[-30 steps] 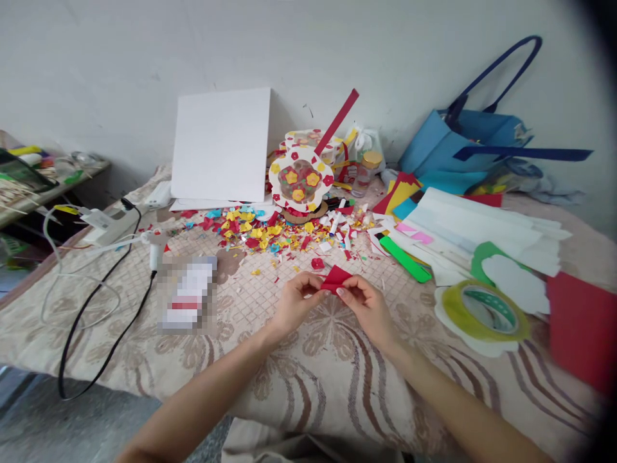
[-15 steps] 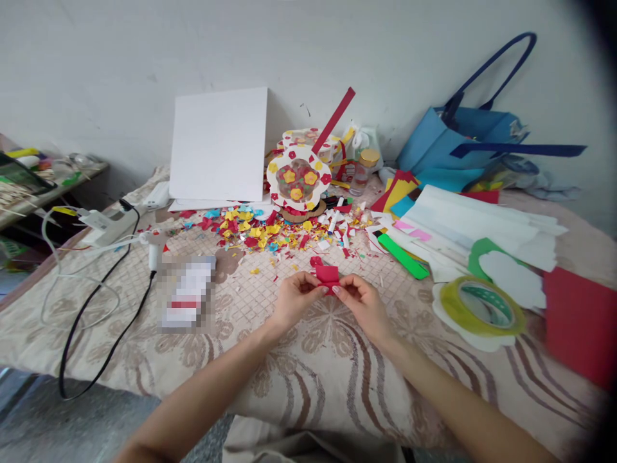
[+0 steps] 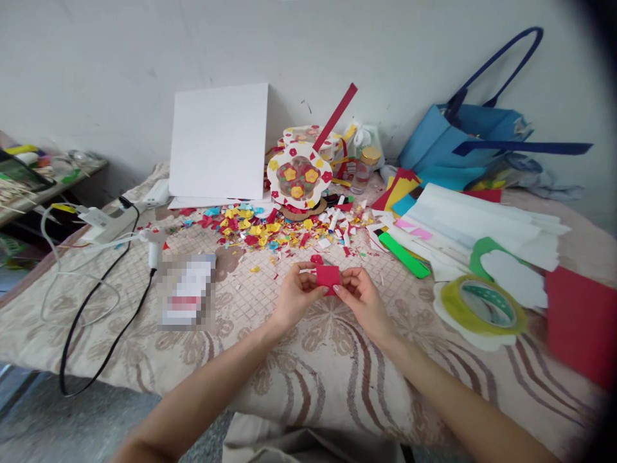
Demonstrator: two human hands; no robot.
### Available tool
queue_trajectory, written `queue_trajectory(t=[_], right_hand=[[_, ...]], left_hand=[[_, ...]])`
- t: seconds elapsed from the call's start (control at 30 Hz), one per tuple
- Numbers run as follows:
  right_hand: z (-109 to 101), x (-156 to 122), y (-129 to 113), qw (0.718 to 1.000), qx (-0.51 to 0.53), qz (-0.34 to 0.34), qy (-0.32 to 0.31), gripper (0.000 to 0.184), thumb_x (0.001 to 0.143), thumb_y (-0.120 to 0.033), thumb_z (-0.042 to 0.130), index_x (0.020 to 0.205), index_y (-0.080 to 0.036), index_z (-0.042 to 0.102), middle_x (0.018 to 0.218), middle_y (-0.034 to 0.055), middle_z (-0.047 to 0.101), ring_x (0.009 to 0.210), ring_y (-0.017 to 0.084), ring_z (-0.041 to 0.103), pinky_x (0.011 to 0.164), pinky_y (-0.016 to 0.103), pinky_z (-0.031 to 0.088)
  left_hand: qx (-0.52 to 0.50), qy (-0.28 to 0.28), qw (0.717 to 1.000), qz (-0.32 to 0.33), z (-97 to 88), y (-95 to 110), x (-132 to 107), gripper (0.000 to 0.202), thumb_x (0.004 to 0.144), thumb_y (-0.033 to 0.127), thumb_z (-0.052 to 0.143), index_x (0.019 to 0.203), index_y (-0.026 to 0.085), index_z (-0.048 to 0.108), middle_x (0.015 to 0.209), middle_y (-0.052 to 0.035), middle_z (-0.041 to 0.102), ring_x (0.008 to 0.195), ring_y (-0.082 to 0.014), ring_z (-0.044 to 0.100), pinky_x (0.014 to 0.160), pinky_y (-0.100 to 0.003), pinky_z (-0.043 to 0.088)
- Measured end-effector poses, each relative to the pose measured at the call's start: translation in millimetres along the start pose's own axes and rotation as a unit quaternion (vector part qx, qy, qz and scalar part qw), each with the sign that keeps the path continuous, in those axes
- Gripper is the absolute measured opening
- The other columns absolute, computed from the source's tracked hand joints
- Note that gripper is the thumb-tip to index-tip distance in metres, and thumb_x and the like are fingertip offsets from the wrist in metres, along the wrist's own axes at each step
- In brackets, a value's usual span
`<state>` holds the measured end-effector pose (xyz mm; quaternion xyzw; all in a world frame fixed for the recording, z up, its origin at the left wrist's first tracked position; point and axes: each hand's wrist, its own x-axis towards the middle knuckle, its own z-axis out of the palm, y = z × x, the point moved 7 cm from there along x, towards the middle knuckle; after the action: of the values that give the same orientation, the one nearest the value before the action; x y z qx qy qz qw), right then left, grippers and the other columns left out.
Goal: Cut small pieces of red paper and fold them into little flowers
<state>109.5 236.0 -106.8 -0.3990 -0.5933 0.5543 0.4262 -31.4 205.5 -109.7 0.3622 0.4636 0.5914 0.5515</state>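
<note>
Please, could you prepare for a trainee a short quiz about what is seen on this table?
1. True or false: the left hand and the right hand both hold the small red paper.
2. Which thing stands upright just left of the flower-edged craft piece?
A. the blue bag
B. the white board
C. the green strip
3. Fill in: the tape roll lies to the ____ of the right hand.

Key: 1 true; 2 B; 3 right.

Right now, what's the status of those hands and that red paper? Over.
Left hand, right hand: both pinching the red paper. Paper small, squarish, held between them. Colourful scraps beyond the hands.
</note>
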Motion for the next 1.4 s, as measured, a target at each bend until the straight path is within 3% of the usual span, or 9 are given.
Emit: queue_trajectory(t=[0.13, 0.23, 0.47, 0.67, 0.83, 0.93, 1.07, 1.23, 1.4], right_hand=[[1.5, 0.0, 4.3, 0.999, 0.031, 0.032, -0.017, 0.025, 0.086, -0.045, 0.051, 0.100, -0.024, 0.052, 0.084, 0.0026, 0.063, 0.070, 0.017, 0.059, 0.065, 0.030, 0.050], [3.0, 0.0, 5.8, 0.998, 0.029, 0.043, -0.031, 0.032, 0.089, -0.050, 0.042, 0.084, -0.022, 0.056, 0.074, 0.0016, 0.062, 0.062, 0.016, 0.056, 0.059, 0.029, 0.048], [8.3, -1.4, 0.1, 0.997, -0.014, 0.051, -0.063, 0.023, 0.081, -0.042, 0.060, 0.076, -0.020, 0.056, 0.064, -0.0030, 0.055, 0.056, 0.012, 0.051, 0.054, 0.025, 0.041], [4.4, -0.2, 2.2, 0.998, -0.033, 0.032, -0.054, 0.021, 0.083, -0.039, 0.056, 0.077, -0.020, 0.054, 0.063, -0.0031, 0.052, 0.056, 0.012, 0.049, 0.054, 0.024, 0.039], [3.0, 0.0, 0.3, 0.998, -0.039, 0.019, -0.045, 0.022, 0.083, -0.040, 0.056, 0.077, -0.020, 0.053, 0.065, -0.0022, 0.053, 0.057, 0.012, 0.048, 0.055, 0.024, 0.039], [4.1, -0.5, 0.2, 0.998, -0.032, 0.023, -0.048, 0.024, 0.084, -0.043, 0.055, 0.077, -0.020, 0.053, 0.064, -0.0018, 0.054, 0.058, 0.013, 0.049, 0.056, 0.025, 0.040], [5.2, -0.7, 2.3, 0.998, -0.001, 0.040, -0.054, 0.037, 0.090, -0.049, 0.040, 0.072, -0.019, 0.053, 0.061, -0.0002, 0.055, 0.057, 0.014, 0.050, 0.054, 0.025, 0.040], [11.8, -1.9, 4.4, 0.992, -0.017, 0.058, -0.107, 0.029, 0.082, -0.046, 0.057, 0.072, -0.019, 0.054, 0.058, -0.0036, 0.051, 0.050, 0.011, 0.045, 0.048, 0.023, 0.036], [11.5, -1.6, 3.0, 0.991, -0.015, 0.063, -0.114, 0.029, 0.082, -0.046, 0.056, 0.071, -0.019, 0.054, 0.062, -0.0019, 0.057, 0.052, 0.011, 0.049, 0.049, 0.024, 0.040]], left_hand=[[0.005, 0.005, 1.000, 0.000, -2.9, -0.8, 0.9, 0.053, 0.061, 0.019, 0.077, 0.103, 0.016, 0.045, 0.073, -0.0009, 0.067, 0.068, -0.0137, 0.063, 0.069, -0.028, 0.049], [0.003, 0.005, 1.000, -0.005, -3.4, -1.4, 1.0, 0.052, 0.061, 0.018, 0.077, 0.103, 0.016, 0.045, 0.074, -0.0014, 0.067, 0.069, -0.0143, 0.064, 0.070, -0.028, 0.049], [-0.003, -0.002, 1.000, -0.007, -1.0, -2.6, 0.6, 0.054, 0.059, 0.018, 0.078, 0.102, 0.016, 0.046, 0.072, -0.0005, 0.066, 0.066, -0.0129, 0.062, 0.068, -0.028, 0.049], [0.028, -0.024, 0.999, -0.015, 2.7, -4.0, 0.0, 0.042, 0.061, 0.028, 0.078, 0.092, 0.013, 0.052, 0.080, -0.0035, 0.065, 0.070, -0.0115, 0.061, 0.068, -0.025, 0.048], [0.088, -0.078, 0.991, -0.065, 10.4, -10.3, -3.3, 0.035, 0.071, 0.044, 0.068, 0.074, 0.011, 0.056, 0.062, -0.0013, 0.061, 0.052, -0.0087, 0.054, 0.054, -0.022, 0.044], [0.100, -0.077, 0.990, -0.070, 10.3, -10.0, -4.3, 0.037, 0.069, 0.046, 0.068, 0.068, 0.012, 0.054, 0.058, -0.0007, 0.060, 0.048, -0.0082, 0.053, 0.051, -0.022, 0.043], [0.111, -0.064, 0.990, -0.055, 8.0, -6.6, -4.2, 0.036, 0.068, 0.045, 0.069, 0.066, 0.013, 0.053, 0.056, 0.0003, 0.059, 0.047, -0.0070, 0.051, 0.049, -0.020, 0.041], [0.121, -0.065, 0.989, -0.051, 7.0, -8.0, -3.2, 0.037, 0.068, 0.046, 0.068, 0.066, 0.013, 0.053, 0.054, 0.0010, 0.058, 0.045, -0.0070, 0.050, 0.047, -0.020, 0.040], [0.100, -0.069, 0.991, -0.052, 7.0, -9.3, -2.4, 0.036, 0.072, 0.047, 0.065, 0.068, 0.013, 0.055, 0.058, -0.0005, 0.061, 0.050, -0.0082, 0.054, 0.051, -0.021, 0.044]])
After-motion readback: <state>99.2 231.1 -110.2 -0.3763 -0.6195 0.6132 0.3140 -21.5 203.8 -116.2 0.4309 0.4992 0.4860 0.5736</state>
